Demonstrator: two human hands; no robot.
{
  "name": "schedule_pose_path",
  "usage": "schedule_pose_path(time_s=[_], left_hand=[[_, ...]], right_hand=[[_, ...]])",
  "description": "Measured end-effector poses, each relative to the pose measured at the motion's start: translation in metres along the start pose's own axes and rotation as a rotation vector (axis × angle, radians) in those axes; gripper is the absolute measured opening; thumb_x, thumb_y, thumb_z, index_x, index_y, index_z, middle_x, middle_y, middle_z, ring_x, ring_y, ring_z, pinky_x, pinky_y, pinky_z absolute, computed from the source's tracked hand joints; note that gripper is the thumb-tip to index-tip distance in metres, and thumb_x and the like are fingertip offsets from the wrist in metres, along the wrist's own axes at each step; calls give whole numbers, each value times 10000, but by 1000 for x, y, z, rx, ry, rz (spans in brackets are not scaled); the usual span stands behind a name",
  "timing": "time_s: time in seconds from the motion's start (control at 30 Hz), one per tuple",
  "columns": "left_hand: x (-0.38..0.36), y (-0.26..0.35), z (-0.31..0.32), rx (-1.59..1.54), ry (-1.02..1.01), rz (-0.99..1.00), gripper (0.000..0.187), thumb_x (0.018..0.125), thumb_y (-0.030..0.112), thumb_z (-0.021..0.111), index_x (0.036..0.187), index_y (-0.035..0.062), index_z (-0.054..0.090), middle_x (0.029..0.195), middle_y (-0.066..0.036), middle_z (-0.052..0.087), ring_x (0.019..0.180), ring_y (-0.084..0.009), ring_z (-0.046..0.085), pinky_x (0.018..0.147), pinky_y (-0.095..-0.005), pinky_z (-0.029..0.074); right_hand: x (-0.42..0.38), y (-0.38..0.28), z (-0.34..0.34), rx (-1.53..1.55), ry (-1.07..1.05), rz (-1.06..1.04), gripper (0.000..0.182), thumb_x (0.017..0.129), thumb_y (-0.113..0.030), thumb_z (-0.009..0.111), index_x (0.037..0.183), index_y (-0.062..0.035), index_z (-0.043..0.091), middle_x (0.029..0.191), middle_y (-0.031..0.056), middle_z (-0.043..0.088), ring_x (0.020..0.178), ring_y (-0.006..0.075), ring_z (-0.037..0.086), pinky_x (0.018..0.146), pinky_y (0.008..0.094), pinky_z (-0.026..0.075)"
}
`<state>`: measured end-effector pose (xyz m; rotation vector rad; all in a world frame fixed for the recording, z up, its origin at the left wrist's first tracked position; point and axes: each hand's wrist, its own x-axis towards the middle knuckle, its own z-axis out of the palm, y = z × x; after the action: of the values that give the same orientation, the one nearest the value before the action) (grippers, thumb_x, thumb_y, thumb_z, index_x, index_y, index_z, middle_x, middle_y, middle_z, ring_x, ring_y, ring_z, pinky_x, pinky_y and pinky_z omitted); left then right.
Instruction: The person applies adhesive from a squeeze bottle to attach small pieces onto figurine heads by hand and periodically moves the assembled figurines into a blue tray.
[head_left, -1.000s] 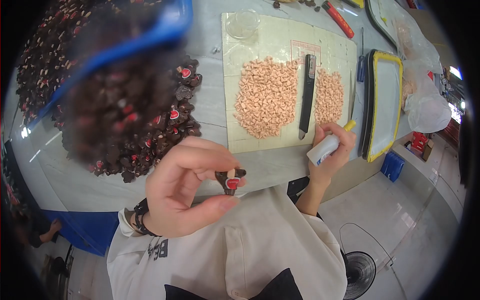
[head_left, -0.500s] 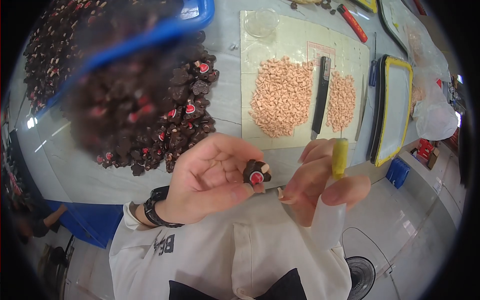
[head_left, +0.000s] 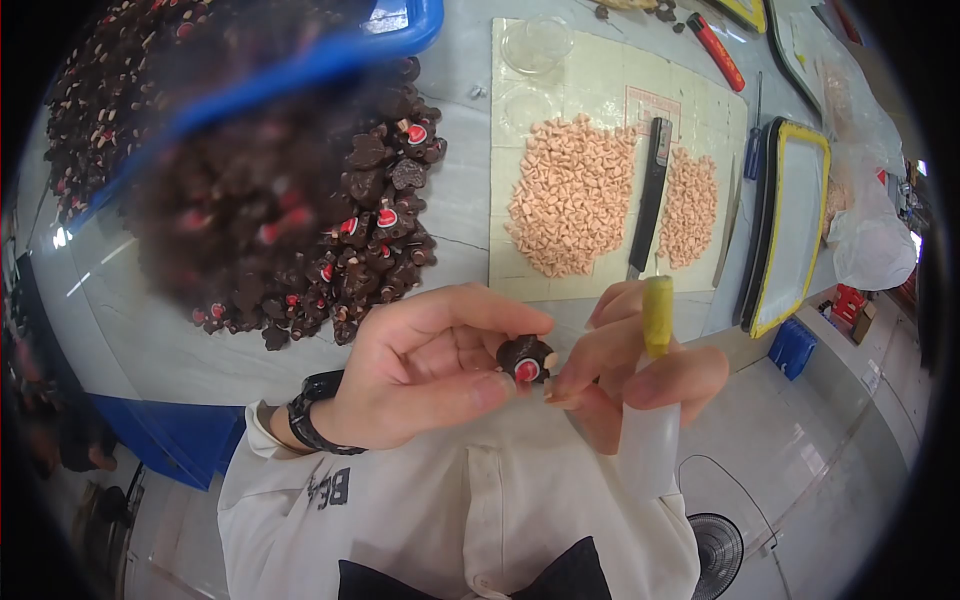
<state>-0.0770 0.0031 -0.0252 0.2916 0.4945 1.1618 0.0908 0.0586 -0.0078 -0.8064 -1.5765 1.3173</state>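
A small dark brown figurine [head_left: 520,352] with a red-and-white round spot and a peach-coloured bit sits between the thumb and fingers of my left hand [head_left: 425,360]. My right hand [head_left: 625,375] has a translucent squeeze bottle [head_left: 650,450] with a yellow nozzle sleeve tucked between its fingers, nozzle up. The thumb and fingertips of that hand also pinch a small peach piece, right beside the figurine. Beyond the hands, two heaps of similar peach pieces [head_left: 572,195] lie on a pale board [head_left: 510,285].
A black-handled knife [head_left: 652,195] lies between the heaps. Dark brown figurines [head_left: 385,250] are piled at left, around a blue tray rim [head_left: 290,70] blurred near the camera. At right are a yellow-edged frame [head_left: 795,230], a screwdriver [head_left: 752,130] and a red cutter [head_left: 715,52].
My hands have come closer together, so the peach piece at my right fingertips now meets the figurine's edge. The figurine has turned and shifted slightly right; my left index finger has extended over it.
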Motion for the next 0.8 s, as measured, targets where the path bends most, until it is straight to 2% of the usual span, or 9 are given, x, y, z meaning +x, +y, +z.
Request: schedule_pose_path(time_s=[0.07,0.3,0.43,0.53,0.6,0.63,0.73,0.77,0.8], left_hand=[[0,1,-1,31,-2,7,380,785,-97,515,1160,-89,450,1114,-138,505,971,-159,525,810,-275,435],[0,-1,2,67,13,33,387,761,-119,546,1141,-79,486,1090,-144,507,962,-168,545,767,-265,455],[1,1,3,-11,-13,2,367,760,-114,554,1121,-73,503,1094,-140,506,974,-167,545,776,-268,458],[2,2,12,-155,67,-58,353,743,-110,572,1089,-69,521,1071,-133,524,939,-161,552,763,-260,467],[3,6,9,347,-175,20,385,660,-75,665,1021,-83,533,1001,-179,524,849,-197,570,678,-270,477],[5,9,9,413,-283,82,368,655,-72,683,999,-55,552,1003,-167,531,786,-190,579,659,-267,476],[-2,18,15,494,-267,115,316,680,-43,683,977,-35,576,993,-144,546,760,-183,583,671,-265,479],[-5,26,17,570,-231,111,306,680,-29,691,967,-28,585,974,-130,566,759,-175,584,666,-261,481],[-10,39,17,676,-201,116,305,671,-24,700,954,-28,585,967,-132,573,757,-176,585,662,-260,481]], right_hand=[[3,-1,-5,-59,-161,25,397,617,-4,743,846,-163,460,695,30,633,646,168,468,570,272,343],[-2,2,0,-63,-57,15,485,602,-31,772,895,-180,416,682,15,599,616,163,438,555,269,337],[-2,9,-3,-116,-42,-93,515,597,-85,786,918,-178,395,702,28,592,562,156,418,528,275,320],[-4,13,-5,-102,-12,-190,510,612,-129,780,942,-166,393,716,46,598,542,155,426,516,279,317],[-1,18,-7,-44,-34,-301,493,647,-189,760,967,-151,387,725,61,603,540,158,446,508,280,327],[0,20,-9,0,-69,-357,484,666,-219,746,978,-144,383,729,68,605,545,161,459,503,283,337],[-8,25,-5,134,102,-448,392,788,-316,633,1002,-139,357,706,69,591,552,163,456,485,255,365],[-9,21,-5,100,179,-428,337,842,-342,556,1012,-139,346,666,44,563,548,156,438,478,237,355],[-11,17,-8,83,223,-402,326,853,-347,535,1014,-138,345,648,35,547,545,151,433,476,238,353]])
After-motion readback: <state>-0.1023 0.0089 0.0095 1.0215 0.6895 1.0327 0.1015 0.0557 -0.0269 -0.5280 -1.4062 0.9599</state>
